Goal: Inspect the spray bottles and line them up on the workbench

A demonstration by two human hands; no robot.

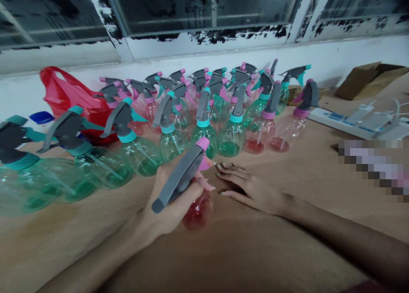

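Observation:
My left hand (174,199) is wrapped round the neck of a spray bottle (198,214) with a grey and pink trigger head and a clear reddish body. The bottle stands close in front of me, its head pointing away and to the right. My right hand (247,184) lies palm down on the tabletop just right of that bottle, fingers stretched out and holding nothing. Beyond both hands runs a front row of spray bottles, among them a green one with a turquoise collar (231,142) and a pink-collared one (259,135).
More spray bottles crowd behind the front row, towards the white wall below the windows. A red plastic bag (72,93) and a blue object (41,117) are at the left. On the right are a white power strip (338,120), a cardboard box (367,80) and a blurred-out item.

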